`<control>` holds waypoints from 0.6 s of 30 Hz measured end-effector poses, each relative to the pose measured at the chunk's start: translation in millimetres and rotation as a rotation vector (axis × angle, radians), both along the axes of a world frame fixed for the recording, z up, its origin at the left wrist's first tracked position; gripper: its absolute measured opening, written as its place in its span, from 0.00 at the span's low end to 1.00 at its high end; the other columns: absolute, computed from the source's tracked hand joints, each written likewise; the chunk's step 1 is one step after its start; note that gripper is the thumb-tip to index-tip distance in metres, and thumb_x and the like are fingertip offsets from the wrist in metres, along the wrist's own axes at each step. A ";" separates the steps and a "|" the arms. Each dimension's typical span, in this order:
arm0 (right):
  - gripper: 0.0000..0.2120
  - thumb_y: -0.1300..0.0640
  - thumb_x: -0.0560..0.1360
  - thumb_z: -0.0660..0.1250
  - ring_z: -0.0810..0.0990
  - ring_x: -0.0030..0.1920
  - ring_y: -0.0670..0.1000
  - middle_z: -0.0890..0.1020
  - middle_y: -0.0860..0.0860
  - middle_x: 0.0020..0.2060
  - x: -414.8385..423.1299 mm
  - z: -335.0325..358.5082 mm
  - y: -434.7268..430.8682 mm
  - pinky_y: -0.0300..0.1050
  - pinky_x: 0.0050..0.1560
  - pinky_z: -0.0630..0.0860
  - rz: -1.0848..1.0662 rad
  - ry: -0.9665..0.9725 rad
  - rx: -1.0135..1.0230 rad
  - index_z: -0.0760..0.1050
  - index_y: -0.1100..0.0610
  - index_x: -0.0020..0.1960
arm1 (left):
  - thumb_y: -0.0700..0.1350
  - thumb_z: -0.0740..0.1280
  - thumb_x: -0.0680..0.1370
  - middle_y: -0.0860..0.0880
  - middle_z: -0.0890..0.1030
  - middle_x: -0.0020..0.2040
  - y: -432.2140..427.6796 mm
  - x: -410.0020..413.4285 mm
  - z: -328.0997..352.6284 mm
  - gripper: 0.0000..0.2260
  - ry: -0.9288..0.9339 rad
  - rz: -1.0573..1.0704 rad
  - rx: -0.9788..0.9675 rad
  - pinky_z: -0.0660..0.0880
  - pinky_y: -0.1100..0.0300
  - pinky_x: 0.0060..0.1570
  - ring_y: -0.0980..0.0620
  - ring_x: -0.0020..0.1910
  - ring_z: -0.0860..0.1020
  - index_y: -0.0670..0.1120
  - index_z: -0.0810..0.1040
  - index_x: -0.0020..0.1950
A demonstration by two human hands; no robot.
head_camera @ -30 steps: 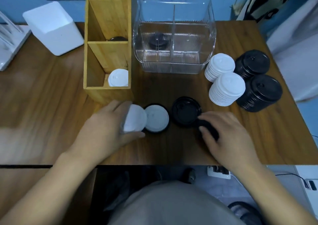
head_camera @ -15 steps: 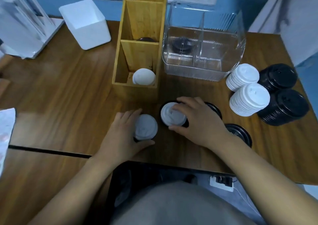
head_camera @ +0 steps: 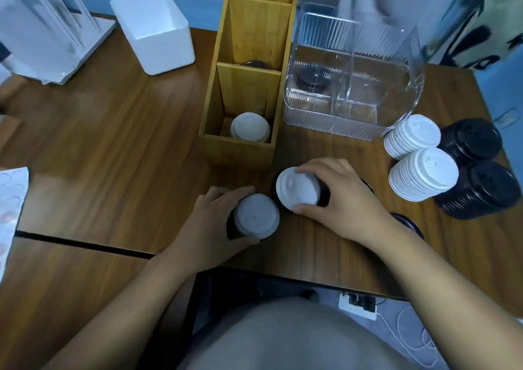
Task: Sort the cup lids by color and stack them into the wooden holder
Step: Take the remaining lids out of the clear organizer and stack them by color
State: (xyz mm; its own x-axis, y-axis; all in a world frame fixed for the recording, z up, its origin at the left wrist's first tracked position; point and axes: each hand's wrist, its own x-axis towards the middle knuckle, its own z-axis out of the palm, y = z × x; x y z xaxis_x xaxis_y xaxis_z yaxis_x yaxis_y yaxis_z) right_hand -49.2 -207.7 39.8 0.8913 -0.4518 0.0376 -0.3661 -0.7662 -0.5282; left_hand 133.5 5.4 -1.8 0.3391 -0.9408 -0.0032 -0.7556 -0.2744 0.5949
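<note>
Wood of a light yellow colour makes the holder (head_camera: 240, 148), which stands on the brown table (head_camera: 113, 143) with its long axis running from near to far and its compartments open upward. In the nearest compartment a stored white lid (head_camera: 250, 127) lies flat, top face up. In the compartment behind it, only the edge of a black lid (head_camera: 254, 64) shows.

Near the holder, the left hand (head_camera: 209, 222) has its fingers and thumb curled round a white lid (head_camera: 256, 219), whose top face points up. Something dark is under it, and I cannot tell what. Just to the right, the right hand (head_camera: 345, 202) pinches a second white lid (head_camera: 297, 190) by its rim, fingers on the far side and thumb on the near side. This lid is slightly tilted, above a dark lid.

At the far right stand two white stacks (head_camera: 423, 174) and two black stacks (head_camera: 486, 188), touching each other. A clear plastic box (head_camera: 351, 109) stands right of the holder and a white foam box (head_camera: 158, 35) far left. The wall behind is blue.
</note>
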 end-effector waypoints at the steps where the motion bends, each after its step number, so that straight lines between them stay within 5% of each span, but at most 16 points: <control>1: 0.31 0.41 0.68 0.77 0.67 0.64 0.46 0.74 0.40 0.63 -0.2 2.1 -2.3 0.44 0.63 0.68 -0.010 -0.007 0.013 0.73 0.44 0.68 | 0.60 0.78 0.69 0.75 0.61 0.61 0.0 0.5 -0.1 0.39 0.010 0.002 0.001 0.65 0.56 0.60 0.62 0.62 0.64 0.58 0.67 0.77; 10: 0.28 0.44 0.70 0.75 0.69 0.66 0.48 0.73 0.42 0.66 -5.9 19.6 1.4 0.49 0.67 0.70 0.048 -0.050 -0.073 0.75 0.48 0.68 | 0.55 0.79 0.70 0.64 0.69 0.71 3.1 7.0 -6.5 0.41 0.088 -0.033 -0.046 0.55 0.71 0.69 0.65 0.70 0.66 0.56 0.63 0.78; 15: 0.28 0.41 0.71 0.75 0.70 0.69 0.42 0.73 0.40 0.68 -9.0 12.3 54.5 0.37 0.66 0.68 0.302 0.007 0.087 0.75 0.47 0.68 | 0.66 0.75 0.69 0.60 0.72 0.69 -1.1 4.0 -15.8 0.42 0.051 -0.035 -0.097 0.68 0.53 0.68 0.58 0.70 0.65 0.50 0.66 0.77; 18: 0.28 0.43 0.71 0.76 0.71 0.68 0.43 0.74 0.41 0.68 -9.4 -6.2 61.2 0.39 0.67 0.69 0.265 -0.008 0.155 0.76 0.48 0.68 | 0.65 0.75 0.70 0.64 0.69 0.71 0.8 6.4 -12.9 0.38 0.067 -0.058 -0.059 0.68 0.51 0.69 0.60 0.71 0.65 0.52 0.69 0.76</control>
